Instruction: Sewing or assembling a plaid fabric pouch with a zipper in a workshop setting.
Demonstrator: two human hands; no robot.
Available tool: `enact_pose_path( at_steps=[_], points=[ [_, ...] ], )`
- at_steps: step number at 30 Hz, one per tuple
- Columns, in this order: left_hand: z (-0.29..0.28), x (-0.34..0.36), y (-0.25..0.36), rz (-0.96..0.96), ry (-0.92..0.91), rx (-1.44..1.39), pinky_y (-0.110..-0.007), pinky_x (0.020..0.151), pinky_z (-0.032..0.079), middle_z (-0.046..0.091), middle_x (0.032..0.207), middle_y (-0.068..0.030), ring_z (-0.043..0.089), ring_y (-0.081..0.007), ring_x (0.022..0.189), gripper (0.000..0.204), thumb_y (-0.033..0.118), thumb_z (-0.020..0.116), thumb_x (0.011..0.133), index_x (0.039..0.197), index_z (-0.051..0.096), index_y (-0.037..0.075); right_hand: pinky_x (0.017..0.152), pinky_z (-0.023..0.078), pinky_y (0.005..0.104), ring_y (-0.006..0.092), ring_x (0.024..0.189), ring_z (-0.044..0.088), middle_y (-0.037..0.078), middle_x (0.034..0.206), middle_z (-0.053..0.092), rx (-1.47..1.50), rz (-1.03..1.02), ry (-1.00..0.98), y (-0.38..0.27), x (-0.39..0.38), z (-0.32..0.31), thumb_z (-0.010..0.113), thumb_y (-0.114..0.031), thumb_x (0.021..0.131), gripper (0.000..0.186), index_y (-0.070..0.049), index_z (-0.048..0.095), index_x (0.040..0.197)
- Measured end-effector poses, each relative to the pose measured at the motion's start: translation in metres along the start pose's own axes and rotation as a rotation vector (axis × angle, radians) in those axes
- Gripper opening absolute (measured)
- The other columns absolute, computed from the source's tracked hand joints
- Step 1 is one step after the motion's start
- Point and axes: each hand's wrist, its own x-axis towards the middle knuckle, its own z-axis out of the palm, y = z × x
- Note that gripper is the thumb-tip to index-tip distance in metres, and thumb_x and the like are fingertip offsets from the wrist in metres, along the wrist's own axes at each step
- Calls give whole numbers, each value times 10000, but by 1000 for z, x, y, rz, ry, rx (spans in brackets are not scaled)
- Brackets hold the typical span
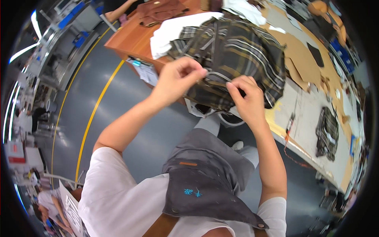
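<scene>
- So, plaid cloth [252,55]: bunched in front of you, across where the wooden table [123,39] and the pale table [302,104] come near each other, its near part hanging toward you.
- Your left hand [173,82]: over the near left part of the plaid cloth, thumb and forefinger tips together; can't tell whether cloth or a thread is between them.
- Your right hand [248,100]: over the near right part, thumb and forefinger curled close; can't tell whether the tips meet or clamp anything (blurry there).
- Between the two hands: a narrow greyish edge of the plaid cloth; contact with either set of tips unclear.
- Step in hand, my read: fine two-handed fingertip work at that near edge, hands slightly apart.
- Next move, judged: calls for a sure pinch on each side and light, even tension, so the loose folds don't slide off the table edge.
- Left of the pile: white cloth [164,37] just beside it, brown cloth [160,12] farther back.
- Right: cardboard [294,41] near the pile; a plaid piece [327,134] and a red-handled tool [290,123] lie well apart from your hands.
</scene>
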Motion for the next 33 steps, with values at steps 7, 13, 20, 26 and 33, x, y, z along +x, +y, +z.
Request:
enact_pose_path(
  at_steps=[7,13,20,26,33],
  points=[
    [32,-12,-21,345,68,472,-290,523,430,552,654,-80,542,-179,571,258,220,750,677,672,595,14,664,396,300,226,722,505,95,738,551,-37,-72,-9,6,-17,-10,597,-21,784,98,17,537,716],
    [44,-12,-19,82,24,279,-274,532,428,580,638,-84,546,-125,585,190,152,705,703,680,613,-13,683,382,292,208,747,477,79,736,538,-1,-24,-61,7,-22,-19,584,-10,782,116,13,507,699],
    [31,-27,-17,33,63,210,-214,618,441,592,769,-17,549,-67,722,118,127,637,813,830,636,10,694,421,302,219,757,541,75,762,594,62,-98,-32,-5,-6,-5,666,-50,714,99,-24,622,798],
    [39,-29,-14,6,57,6,-202,713,454,560,899,-38,549,-75,831,133,-13,588,815,945,576,-38,559,407,243,129,606,519,52,713,579,226,111,-110,-6,3,-6,638,-53,749,76,2,622,799],
    [50,-48,-17,-99,224,-194,-197,640,439,580,862,-30,537,-53,752,127,27,631,798,909,583,-10,513,375,213,65,564,480,13,695,561,305,280,-150,-4,4,-5,618,-75,784,76,0,616,776]
  ],
)
